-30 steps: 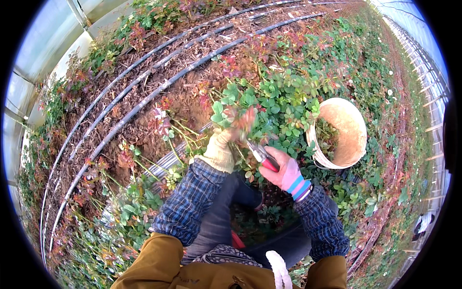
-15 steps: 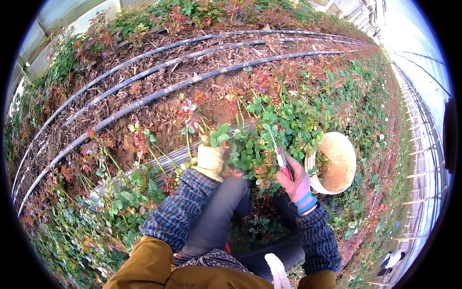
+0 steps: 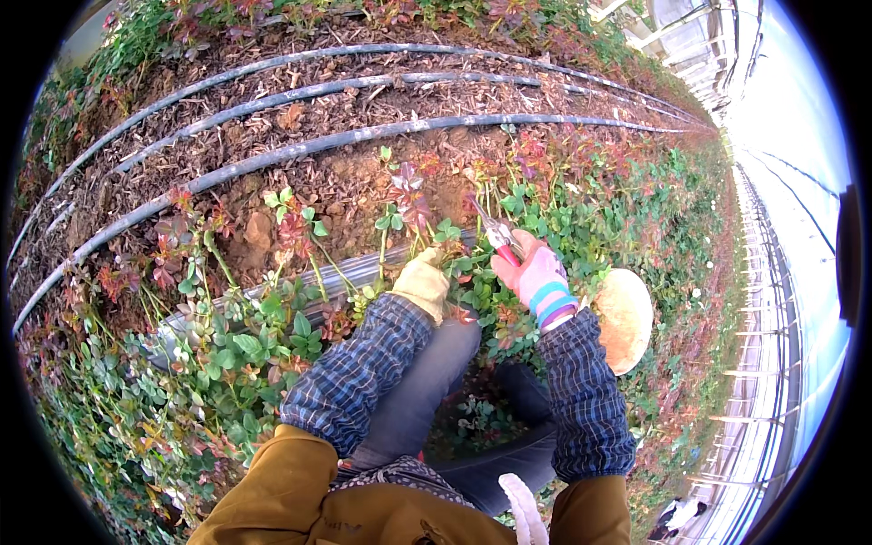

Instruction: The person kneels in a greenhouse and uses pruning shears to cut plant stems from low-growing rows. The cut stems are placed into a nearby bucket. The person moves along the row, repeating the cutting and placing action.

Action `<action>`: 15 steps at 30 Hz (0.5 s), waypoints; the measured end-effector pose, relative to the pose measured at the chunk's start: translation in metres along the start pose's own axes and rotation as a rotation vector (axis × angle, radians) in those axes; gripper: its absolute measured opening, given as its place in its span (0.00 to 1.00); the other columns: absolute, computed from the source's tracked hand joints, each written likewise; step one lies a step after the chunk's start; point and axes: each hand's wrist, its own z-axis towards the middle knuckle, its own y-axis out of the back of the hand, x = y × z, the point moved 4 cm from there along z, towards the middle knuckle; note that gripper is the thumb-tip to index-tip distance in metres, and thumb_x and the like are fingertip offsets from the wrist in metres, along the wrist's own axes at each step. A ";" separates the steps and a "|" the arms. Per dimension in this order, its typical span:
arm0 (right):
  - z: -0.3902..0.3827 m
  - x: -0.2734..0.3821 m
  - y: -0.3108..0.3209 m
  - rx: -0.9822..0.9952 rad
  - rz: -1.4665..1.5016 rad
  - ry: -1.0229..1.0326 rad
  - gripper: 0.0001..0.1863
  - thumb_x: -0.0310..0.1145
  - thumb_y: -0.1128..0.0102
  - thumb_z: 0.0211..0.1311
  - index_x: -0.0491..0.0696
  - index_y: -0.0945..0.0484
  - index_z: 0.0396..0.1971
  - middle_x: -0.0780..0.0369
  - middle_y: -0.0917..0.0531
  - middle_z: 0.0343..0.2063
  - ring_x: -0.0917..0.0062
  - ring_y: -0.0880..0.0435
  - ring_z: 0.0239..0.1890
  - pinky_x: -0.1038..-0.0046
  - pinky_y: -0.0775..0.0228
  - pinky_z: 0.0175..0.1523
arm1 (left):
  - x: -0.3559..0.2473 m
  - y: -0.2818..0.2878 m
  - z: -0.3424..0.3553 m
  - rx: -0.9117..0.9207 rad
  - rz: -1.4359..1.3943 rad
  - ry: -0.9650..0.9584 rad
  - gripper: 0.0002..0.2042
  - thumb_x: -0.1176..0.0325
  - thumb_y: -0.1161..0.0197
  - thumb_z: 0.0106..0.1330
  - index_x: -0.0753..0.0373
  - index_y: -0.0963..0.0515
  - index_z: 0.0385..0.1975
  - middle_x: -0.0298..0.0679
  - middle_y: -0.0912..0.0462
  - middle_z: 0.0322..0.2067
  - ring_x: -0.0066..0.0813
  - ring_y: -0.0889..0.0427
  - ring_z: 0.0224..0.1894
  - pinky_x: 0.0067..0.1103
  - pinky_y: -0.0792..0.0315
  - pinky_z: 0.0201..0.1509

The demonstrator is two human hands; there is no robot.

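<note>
My left hand (image 3: 423, 283), in a pale yellow glove, is closed low among the rose shoots, around a rose stem (image 3: 438, 238); its fingertips are hidden by the glove and leaves. Just right of it, my right hand (image 3: 536, 277) wears a pink glove with a blue-striped cuff. It grips pruning shears (image 3: 498, 238) with red handles, their metal blades pointing up and left toward the stems. Whether the blades touch a stem cannot be made out. A red-leaved rose shoot (image 3: 407, 195) rises just beyond the left hand.
A whitish bucket (image 3: 625, 320), stained brown inside, stands by my right forearm. Grey irrigation hoses (image 3: 318, 145) curve across the mulched soil (image 3: 354, 104). A grey plastic-like strip (image 3: 341, 275) runs under the shoots. Dense rose bushes (image 3: 182, 400) grow to the left and right.
My right hand with the shears has moved up and left, nearer the left hand. The left hand has shifted slightly right, and the view has tilted.
</note>
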 end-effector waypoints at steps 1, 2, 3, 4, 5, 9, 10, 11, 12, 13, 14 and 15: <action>-0.002 0.003 0.002 0.013 -0.039 -0.016 0.36 0.47 0.33 0.48 0.43 0.28 0.55 0.49 0.19 0.45 0.58 0.20 0.48 0.65 0.29 0.53 | -0.007 -0.011 -0.001 0.063 -0.249 0.033 0.19 0.68 0.65 0.75 0.61 0.40 0.63 0.56 0.24 0.48 0.45 0.22 0.44 0.36 0.25 0.52; -0.004 0.007 0.004 0.027 -0.079 -0.033 0.36 0.47 0.33 0.48 0.44 0.28 0.56 0.49 0.19 0.46 0.57 0.20 0.49 0.65 0.30 0.54 | -0.014 -0.019 -0.002 0.117 -0.496 0.081 0.19 0.71 0.65 0.74 0.62 0.41 0.64 0.56 0.24 0.47 0.44 0.21 0.43 0.36 0.24 0.51; -0.004 0.019 0.005 0.090 -0.079 -0.066 0.36 0.48 0.33 0.49 0.42 0.29 0.56 0.49 0.20 0.47 0.57 0.21 0.51 0.65 0.30 0.56 | -0.023 -0.019 -0.004 0.233 -0.600 0.046 0.19 0.73 0.65 0.73 0.62 0.42 0.64 0.56 0.24 0.47 0.42 0.21 0.41 0.35 0.24 0.50; -0.002 0.023 0.002 0.073 -0.063 -0.036 0.36 0.49 0.33 0.49 0.43 0.29 0.56 0.48 0.21 0.48 0.56 0.22 0.51 0.64 0.31 0.56 | -0.029 -0.018 -0.007 0.290 -0.615 0.018 0.20 0.74 0.64 0.73 0.62 0.42 0.64 0.55 0.23 0.46 0.39 0.21 0.37 0.33 0.23 0.48; 0.001 0.022 -0.004 0.055 -0.048 -0.008 0.36 0.50 0.33 0.49 0.43 0.28 0.55 0.48 0.21 0.48 0.54 0.23 0.52 0.63 0.31 0.56 | -0.034 -0.016 -0.010 0.349 -0.631 -0.005 0.20 0.76 0.64 0.72 0.63 0.42 0.64 0.55 0.23 0.45 0.36 0.22 0.33 0.32 0.22 0.45; -0.002 0.011 -0.009 0.018 0.021 0.045 0.37 0.51 0.33 0.48 0.43 0.29 0.55 0.47 0.22 0.50 0.54 0.24 0.53 0.62 0.32 0.57 | -0.037 -0.030 -0.014 0.241 -0.534 -0.018 0.21 0.77 0.63 0.71 0.63 0.42 0.63 0.52 0.22 0.41 0.30 0.24 0.25 0.27 0.22 0.38; -0.003 0.006 -0.010 0.028 0.047 0.039 0.37 0.51 0.33 0.48 0.43 0.29 0.55 0.47 0.22 0.50 0.54 0.24 0.53 0.63 0.32 0.57 | -0.036 -0.033 -0.014 0.188 -0.509 0.001 0.20 0.76 0.63 0.72 0.62 0.42 0.63 0.50 0.23 0.39 0.29 0.25 0.24 0.27 0.23 0.35; -0.004 0.001 -0.012 0.038 0.072 0.032 0.37 0.50 0.33 0.48 0.43 0.29 0.55 0.47 0.22 0.49 0.55 0.24 0.53 0.63 0.32 0.57 | -0.036 -0.037 -0.014 0.150 -0.510 0.025 0.20 0.74 0.64 0.72 0.62 0.42 0.63 0.49 0.23 0.36 0.28 0.27 0.22 0.26 0.24 0.33; -0.004 0.004 -0.010 0.049 0.100 0.031 0.37 0.50 0.33 0.47 0.42 0.29 0.55 0.47 0.22 0.49 0.55 0.24 0.53 0.63 0.32 0.57 | -0.037 -0.036 -0.015 0.117 -0.515 0.046 0.20 0.72 0.64 0.73 0.61 0.41 0.63 0.47 0.24 0.33 0.28 0.28 0.20 0.25 0.26 0.30; -0.006 0.006 -0.009 0.062 0.116 0.014 0.37 0.49 0.33 0.47 0.42 0.29 0.55 0.47 0.22 0.49 0.55 0.23 0.53 0.64 0.32 0.57 | -0.037 -0.036 -0.015 0.088 -0.531 0.066 0.19 0.71 0.65 0.73 0.61 0.41 0.63 0.45 0.25 0.30 0.27 0.30 0.18 0.25 0.27 0.27; -0.009 0.008 -0.005 0.074 0.132 -0.005 0.37 0.49 0.33 0.47 0.42 0.29 0.55 0.47 0.22 0.49 0.56 0.23 0.53 0.64 0.32 0.57 | -0.037 -0.035 -0.016 0.073 -0.562 0.085 0.19 0.69 0.65 0.74 0.60 0.41 0.63 0.44 0.26 0.28 0.26 0.31 0.16 0.24 0.28 0.25; -0.012 0.012 -0.001 0.078 0.150 -0.024 0.37 0.49 0.33 0.47 0.41 0.29 0.55 0.47 0.22 0.49 0.56 0.23 0.53 0.65 0.32 0.57 | -0.038 -0.032 -0.015 0.060 -0.600 0.102 0.19 0.67 0.66 0.74 0.60 0.40 0.63 0.42 0.26 0.25 0.26 0.33 0.15 0.23 0.30 0.22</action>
